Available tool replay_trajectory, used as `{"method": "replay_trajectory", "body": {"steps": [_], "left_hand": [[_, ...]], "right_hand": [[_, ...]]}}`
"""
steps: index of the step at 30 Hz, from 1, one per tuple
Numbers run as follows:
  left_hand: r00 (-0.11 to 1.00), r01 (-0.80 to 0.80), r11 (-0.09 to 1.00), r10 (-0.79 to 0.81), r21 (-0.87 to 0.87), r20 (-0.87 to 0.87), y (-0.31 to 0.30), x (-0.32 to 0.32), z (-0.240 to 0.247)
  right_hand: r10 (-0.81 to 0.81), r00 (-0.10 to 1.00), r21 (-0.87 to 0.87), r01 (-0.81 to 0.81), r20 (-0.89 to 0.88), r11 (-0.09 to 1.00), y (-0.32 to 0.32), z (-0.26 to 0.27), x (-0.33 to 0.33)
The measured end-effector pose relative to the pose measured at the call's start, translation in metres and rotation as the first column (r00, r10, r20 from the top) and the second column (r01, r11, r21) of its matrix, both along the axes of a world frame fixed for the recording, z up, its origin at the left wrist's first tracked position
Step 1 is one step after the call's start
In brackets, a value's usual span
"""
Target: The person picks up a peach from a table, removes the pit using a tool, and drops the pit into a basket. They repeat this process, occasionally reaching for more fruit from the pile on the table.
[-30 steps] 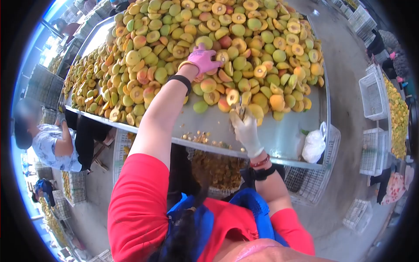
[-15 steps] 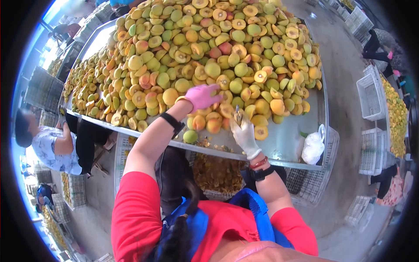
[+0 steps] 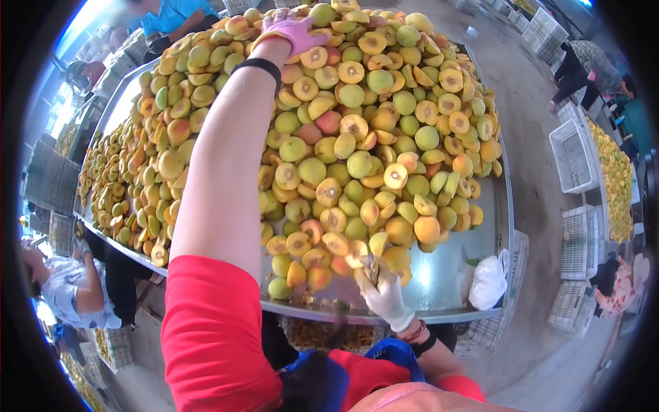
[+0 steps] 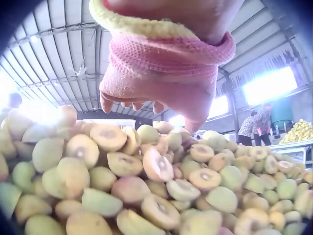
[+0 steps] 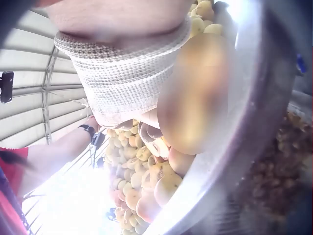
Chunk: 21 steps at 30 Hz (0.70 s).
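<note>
A big pile of halved yellow peaches [image 3: 357,165], many with brown stones showing, covers the metal table. At the far side of the pile, my left hand [image 3: 292,33] in a pink glove reaches over the fruit, fingers spread and touching the top of the heap. The left wrist view has that hand [image 4: 161,88] with its fingers pointing down at the halves, none visibly held. Near the front edge, my right hand [image 3: 384,294] in a whitish glove grips a small metal tool [image 3: 371,264]. The tool's tip is beside several peach halves [image 3: 336,242]; its full shape is hidden.
A tied white plastic bag [image 3: 489,281] sits at the table's right front corner. Below the front edge is a crate of dark scraps [image 3: 329,335]. White crates [image 3: 573,154] stand to the right, and other people [image 3: 75,288] work around.
My left hand swept fruit nearer to the front edge, then stretched far forward to the back of the pile. My right hand stays near the front edge with the tool.
</note>
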<state>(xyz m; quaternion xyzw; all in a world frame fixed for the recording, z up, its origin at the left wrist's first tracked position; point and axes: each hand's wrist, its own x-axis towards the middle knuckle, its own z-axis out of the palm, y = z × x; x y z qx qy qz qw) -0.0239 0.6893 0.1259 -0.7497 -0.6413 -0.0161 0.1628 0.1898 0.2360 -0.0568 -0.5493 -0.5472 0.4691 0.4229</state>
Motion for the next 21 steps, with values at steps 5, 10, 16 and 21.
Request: {"method": "replay_trajectory", "body": {"steps": [5, 10, 16, 21], "left_hand": [[0.998, 0.002, 0.995, -0.009, -0.105, -0.067, 0.030, 0.021, -0.012], [0.938, 0.138, 0.936, -0.019, -0.324, 0.345, 0.049, 0.008, -0.053], [0.710, 0.347, 0.878, -0.016, -0.330, 0.704, 0.020, -0.018, -0.117], [0.874, 0.310, 0.808, -0.034, -0.501, 0.485, -0.031, 0.007, -0.101]], "right_hand": [[-0.054, 0.998, 0.015, 0.055, -0.036, 0.998, 0.005, -0.005, 0.006], [-0.053, 0.997, -0.100, 0.047, -0.058, 0.994, 0.002, 0.007, 0.009], [-0.047, 0.998, -0.017, 0.046, -0.029, 0.999, -0.001, 0.013, 0.001], [-0.060, 0.995, 0.044, 0.057, 0.081, 0.997, 0.007, 0.022, -0.004]]}}
